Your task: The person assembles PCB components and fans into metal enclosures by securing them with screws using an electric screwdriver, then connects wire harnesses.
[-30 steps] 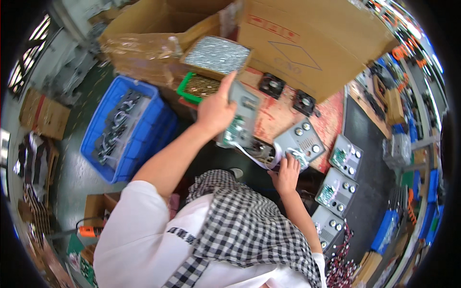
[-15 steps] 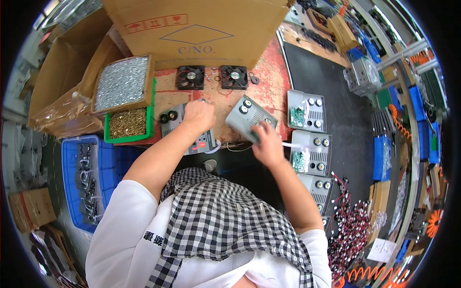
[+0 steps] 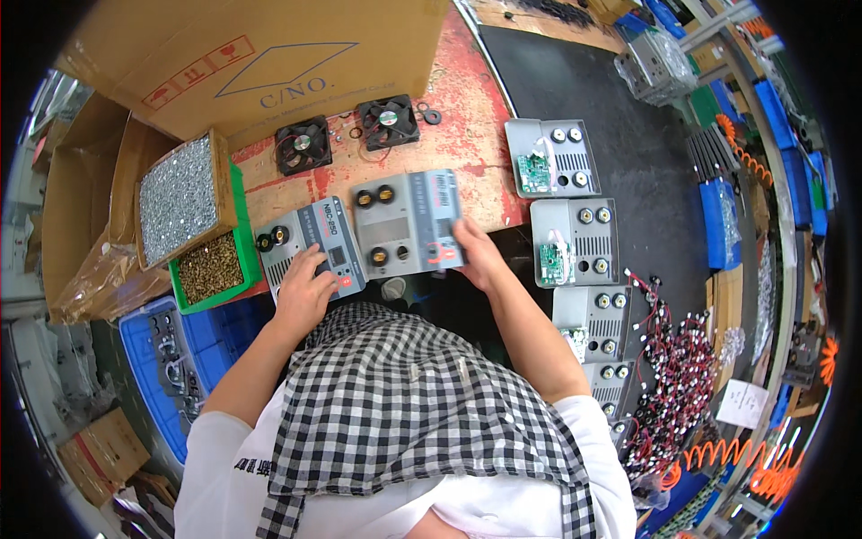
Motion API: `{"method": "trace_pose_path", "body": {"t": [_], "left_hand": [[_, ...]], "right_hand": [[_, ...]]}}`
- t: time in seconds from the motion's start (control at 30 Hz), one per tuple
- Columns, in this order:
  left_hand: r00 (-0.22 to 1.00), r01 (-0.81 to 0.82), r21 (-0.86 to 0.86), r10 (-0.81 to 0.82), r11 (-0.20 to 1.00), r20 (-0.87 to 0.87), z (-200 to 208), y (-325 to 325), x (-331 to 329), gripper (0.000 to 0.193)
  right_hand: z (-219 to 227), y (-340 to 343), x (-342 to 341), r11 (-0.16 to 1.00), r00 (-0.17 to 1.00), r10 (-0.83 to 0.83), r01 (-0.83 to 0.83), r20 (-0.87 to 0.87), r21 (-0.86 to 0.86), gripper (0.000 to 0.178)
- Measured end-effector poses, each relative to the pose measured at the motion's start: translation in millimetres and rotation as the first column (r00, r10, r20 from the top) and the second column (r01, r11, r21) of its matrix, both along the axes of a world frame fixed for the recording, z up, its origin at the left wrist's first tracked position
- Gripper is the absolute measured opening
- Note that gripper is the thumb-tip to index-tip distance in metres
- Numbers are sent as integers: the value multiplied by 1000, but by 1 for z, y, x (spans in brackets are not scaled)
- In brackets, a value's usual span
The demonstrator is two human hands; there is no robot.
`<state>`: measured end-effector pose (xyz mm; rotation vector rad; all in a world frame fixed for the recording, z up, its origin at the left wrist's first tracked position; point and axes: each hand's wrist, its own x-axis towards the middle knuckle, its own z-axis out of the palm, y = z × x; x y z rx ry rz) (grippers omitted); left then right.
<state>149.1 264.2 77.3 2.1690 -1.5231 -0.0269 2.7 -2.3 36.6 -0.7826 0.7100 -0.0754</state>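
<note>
Left hand (image 3: pixel 303 292): fingers loosely bent on the left panel (image 3: pixel 310 235), at the table's (image 3: pixel 467 117) near edge; grip unclear. Right hand (image 3: pixel 478 259): closed on the right edge of the right panel (image 3: pixel 393 225), just beside. Handling: best kept level, firmly held, black knobs (image 3: pixel 380 257) guarded from knocks.

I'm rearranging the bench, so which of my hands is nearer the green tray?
Left. Your left hand is on the left grey panel, just right of the green tray; your right hand holds the other grey panel by its right edge, farther to the right.
</note>
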Motion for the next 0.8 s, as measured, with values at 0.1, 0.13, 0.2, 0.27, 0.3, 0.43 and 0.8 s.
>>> {"method": "trace_pose_path", "body": {"t": [0.1, 0.13, 0.2, 0.27, 0.3, 0.43, 0.8], "left_hand": [[1000, 14, 33, -14, 999, -19, -5, 2, 0, 10], [1000, 18, 62, -18, 998, 5, -7, 5, 2, 10], [999, 34, 58, -35, 998, 10, -11, 9, 3, 9], [999, 22, 81, -24, 997, 26, -14, 11, 4, 9], [995, 38, 81, -44, 996, 84, -16, 10, 6, 11], [994, 15, 133, -29, 991, 102, -11, 2, 9, 20], [978, 195, 53, -191, 979, -81, 19, -85, 12, 43]], "right_hand": [[-19, -2, 13, 648, 942, 107, -308, -318, -697, 39], [-15, -1, 19, 404, 884, 33, -439, -467, -802, 44], [36, 10, 26, 233, 763, -5, -628, -647, -743, 49], [49, 6, 21, 34, 815, -113, -568, -568, -822, 50], [47, -5, 20, -128, 848, -169, -524, -502, -842, 51], [48, -68, 17, -487, 836, -404, -540, -371, -686, 62], [85, -152, 12, -296, 667, -501, -730, -551, -615, 45]]}}
